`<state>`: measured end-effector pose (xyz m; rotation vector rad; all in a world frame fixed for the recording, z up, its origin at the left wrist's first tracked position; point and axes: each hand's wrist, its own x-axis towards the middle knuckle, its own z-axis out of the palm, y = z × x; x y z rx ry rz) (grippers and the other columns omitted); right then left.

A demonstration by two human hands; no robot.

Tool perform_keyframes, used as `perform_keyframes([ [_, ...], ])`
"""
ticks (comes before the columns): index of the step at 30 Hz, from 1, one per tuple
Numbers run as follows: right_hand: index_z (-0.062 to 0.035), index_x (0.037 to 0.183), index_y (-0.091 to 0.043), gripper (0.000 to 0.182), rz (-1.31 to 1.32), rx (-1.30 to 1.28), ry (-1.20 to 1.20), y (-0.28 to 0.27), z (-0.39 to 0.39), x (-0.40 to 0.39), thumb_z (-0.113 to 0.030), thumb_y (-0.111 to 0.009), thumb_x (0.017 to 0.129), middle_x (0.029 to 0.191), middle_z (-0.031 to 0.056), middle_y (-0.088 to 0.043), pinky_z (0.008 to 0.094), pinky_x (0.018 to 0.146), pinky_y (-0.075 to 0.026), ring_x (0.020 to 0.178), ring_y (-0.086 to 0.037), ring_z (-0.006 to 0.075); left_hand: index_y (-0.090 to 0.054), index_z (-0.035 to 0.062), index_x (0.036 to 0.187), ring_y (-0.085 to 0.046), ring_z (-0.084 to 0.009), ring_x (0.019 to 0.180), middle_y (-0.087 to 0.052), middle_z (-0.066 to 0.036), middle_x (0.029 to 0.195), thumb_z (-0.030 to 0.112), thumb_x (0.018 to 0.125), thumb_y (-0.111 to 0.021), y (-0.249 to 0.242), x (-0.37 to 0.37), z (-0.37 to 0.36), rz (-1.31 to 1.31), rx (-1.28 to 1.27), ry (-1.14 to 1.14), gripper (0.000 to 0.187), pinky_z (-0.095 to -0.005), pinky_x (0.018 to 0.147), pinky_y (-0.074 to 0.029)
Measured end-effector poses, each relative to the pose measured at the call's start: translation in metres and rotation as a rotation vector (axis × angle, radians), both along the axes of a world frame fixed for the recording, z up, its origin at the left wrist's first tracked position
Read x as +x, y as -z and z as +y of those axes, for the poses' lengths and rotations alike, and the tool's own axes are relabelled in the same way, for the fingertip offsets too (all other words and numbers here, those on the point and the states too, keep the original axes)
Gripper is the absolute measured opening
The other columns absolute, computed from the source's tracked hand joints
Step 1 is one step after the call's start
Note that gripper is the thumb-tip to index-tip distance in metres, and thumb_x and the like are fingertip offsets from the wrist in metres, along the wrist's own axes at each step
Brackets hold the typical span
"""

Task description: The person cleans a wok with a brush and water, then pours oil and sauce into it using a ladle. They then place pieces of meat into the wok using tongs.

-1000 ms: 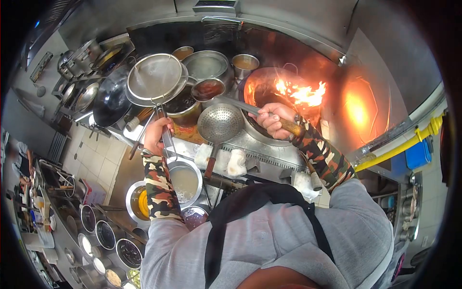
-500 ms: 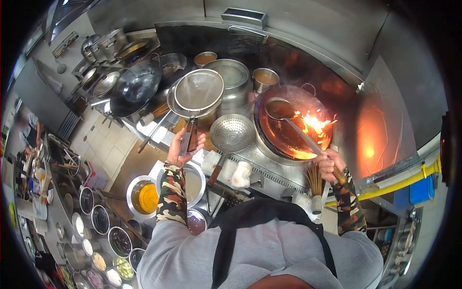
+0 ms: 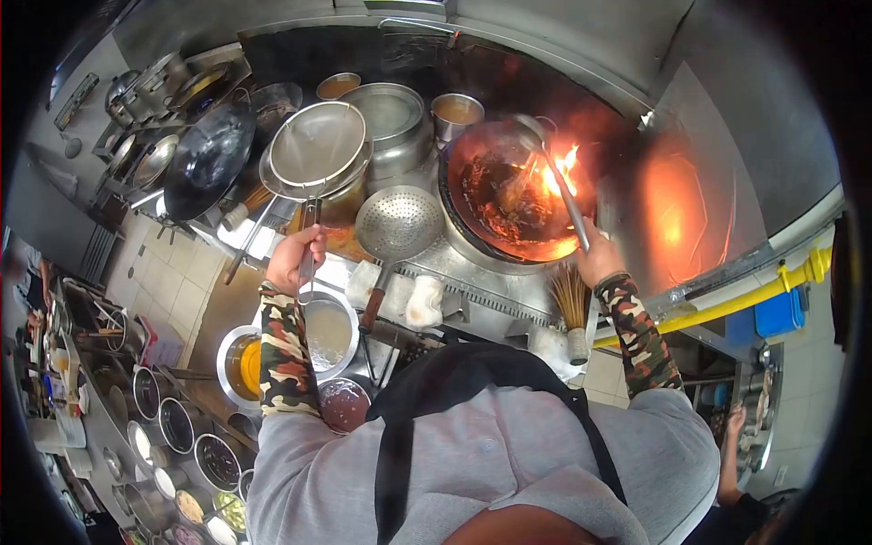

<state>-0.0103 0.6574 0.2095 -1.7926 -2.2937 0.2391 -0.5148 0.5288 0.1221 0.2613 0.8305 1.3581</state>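
My left hand [image 3: 298,259] is closed round the handle of a fine-mesh strainer [image 3: 318,145], whose round mesh sits over a pot at the back left. My right hand [image 3: 599,256] grips the long handle of a ladle [image 3: 565,186]. The ladle's bowl is tilted over the far side of a wok [image 3: 459,204]. Below it, brown liquid [image 3: 513,195] streams or splashes; blur hides which. Flames [image 3: 561,173] rise at the wok's right side. Between my hands lies a perforated skimmer [image 3: 400,222] with a wooden handle.
A bamboo brush [image 3: 570,313] stands near my right forearm. White cloths [image 3: 424,302] lie along the stove's front. A bowl of yellow liquid [image 3: 243,365] is by my left forearm. A big dark wok [image 3: 211,163] stands at the left. Another person's arm [image 3: 730,454] shows at lower right.
My left fingers, spread under the strainer handle before, are now wrapped round it. The ladle has tipped and moved toward the wok's far edge, and brown liquid now shows in the wok. The view has shifted.
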Motion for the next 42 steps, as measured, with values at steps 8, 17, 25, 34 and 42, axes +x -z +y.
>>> perform_keyframes([
  [8,-0.0091,0.097,-0.048,0.010,1.358,-1.263,-0.144,-0.030,0.027,-0.116,-0.009,-0.051,0.088,0.066,-0.0011,-0.045,0.0227,0.033,-0.031,0.041,-0.039,0.0054,-0.050,0.0029,0.088,-0.044,-0.0071,0.050,-0.046,0.001,0.064,0.006,0.087,-0.057,-0.075,0.006,-0.015,0.435,0.094,-0.191,0.008,-0.0209,0.043,-0.038],
  [17,0.0000,0.088,-0.062,0.016,0.164,-0.004,-0.719,0.046,0.060,-0.295,-0.008,-0.055,0.076,0.062,0.0105,-0.057,0.0331,0.041,-0.042,0.045,-0.053,0.0171,-0.051,0.0024,0.083,-0.046,-0.0103,0.047,-0.048,-0.001,0.059,0.002,0.079,-0.060,-0.111,0.008,-0.037,0.550,0.180,-0.287,0.010,-0.0243,0.045,-0.041],
  [25,-0.0109,0.067,-0.040,0.023,0.933,-1.780,-0.077,0.024,0.067,-0.315,-0.013,-0.042,0.090,0.054,-0.0049,-0.040,0.0179,0.035,-0.033,0.039,-0.039,0.0026,-0.047,0.0034,0.087,-0.047,-0.0100,0.048,-0.048,-0.001,0.061,0.000,0.077,-0.061,-0.110,0.005,-0.057,0.557,0.185,-0.268,0.018,-0.0242,0.043,-0.040],
  [34,-0.0045,0.081,-0.044,0.011,1.189,-2.080,0.036,-0.001,0.059,-0.270,-0.012,-0.042,0.089,0.060,-0.0042,-0.044,0.0187,0.035,-0.036,0.041,-0.042,0.0034,-0.048,0.0030,0.085,-0.047,-0.0108,0.046,-0.049,-0.001,0.058,0.000,0.078,-0.060,-0.103,0.004,-0.047,0.535,0.173,-0.249,0.015,-0.0237,0.044,-0.041],
  [42,0.0002,0.093,-0.046,0.013,1.267,-2.130,-0.023,-0.019,0.049,-0.231,-0.012,-0.045,0.089,0.062,-0.0032,-0.046,0.0199,0.035,-0.036,0.041,-0.042,0.0040,-0.047,0.0011,0.088,-0.046,-0.0091,0.050,-0.047,-0.001,0.063,-0.001,0.080,-0.059,-0.096,0.005,-0.040,0.466,0.161,-0.247,0.015,-0.0232,0.045,-0.040],
])
